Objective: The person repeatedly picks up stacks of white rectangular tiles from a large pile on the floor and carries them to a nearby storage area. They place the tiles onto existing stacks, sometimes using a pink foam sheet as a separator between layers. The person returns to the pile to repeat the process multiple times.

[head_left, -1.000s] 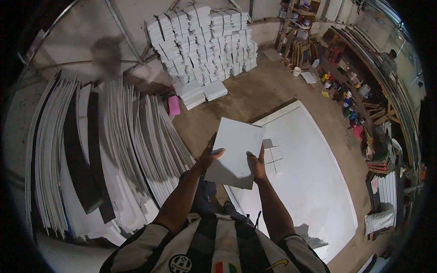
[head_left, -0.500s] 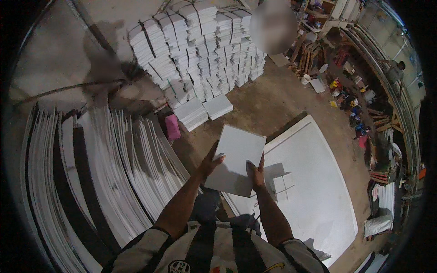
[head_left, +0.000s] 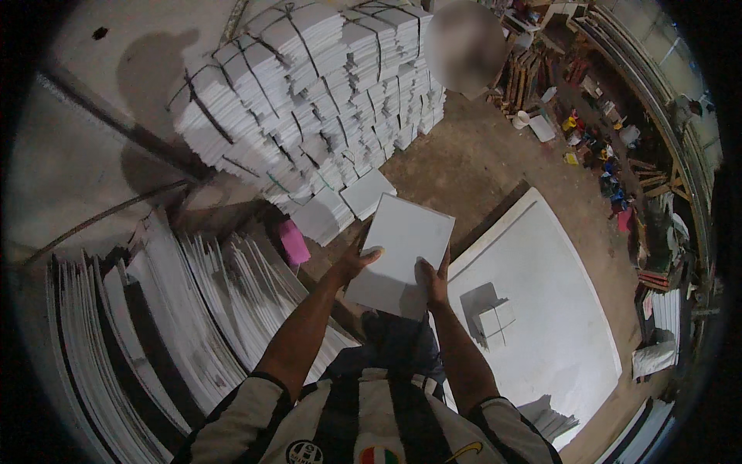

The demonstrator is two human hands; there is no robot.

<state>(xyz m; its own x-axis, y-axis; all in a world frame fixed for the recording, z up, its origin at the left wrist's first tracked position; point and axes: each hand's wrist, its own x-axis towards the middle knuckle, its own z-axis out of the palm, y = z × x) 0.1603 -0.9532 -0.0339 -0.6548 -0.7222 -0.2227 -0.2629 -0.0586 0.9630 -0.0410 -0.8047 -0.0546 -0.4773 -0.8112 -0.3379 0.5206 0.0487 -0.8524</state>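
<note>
A white rectangular board (head_left: pixel 400 249) is held out in front of my body, between both hands. My left hand (head_left: pixel 354 263) is closed round its left edge, with the thumb lying on the top face. On the opposite edge, my right hand (head_left: pixel 434 282) grips it the same way, thumb on top and the other fingers mostly hidden. From above I cannot tell whether it is one board or a thin stack. Beyond its far edge lie low piles of white boards (head_left: pixel 368 193) on the floor, in front of a tall stack of strapped white bundles (head_left: pixel 325 93).
Long white sheets (head_left: pixel 209 309) stand on edge at my left, near a pink block (head_left: pixel 294 242). A large white slab (head_left: pixel 541 309) on my right carries a small tied white bundle (head_left: pixel 496 321). Mixed clutter (head_left: pixel 610 189) lines the far right; a blurred patch covers something beside the stack.
My view has turned and come closer to the strapped stack. I have moved forward with the board, whose far edge now reaches the low piles in the picture. Both hands keep their hold.
</note>
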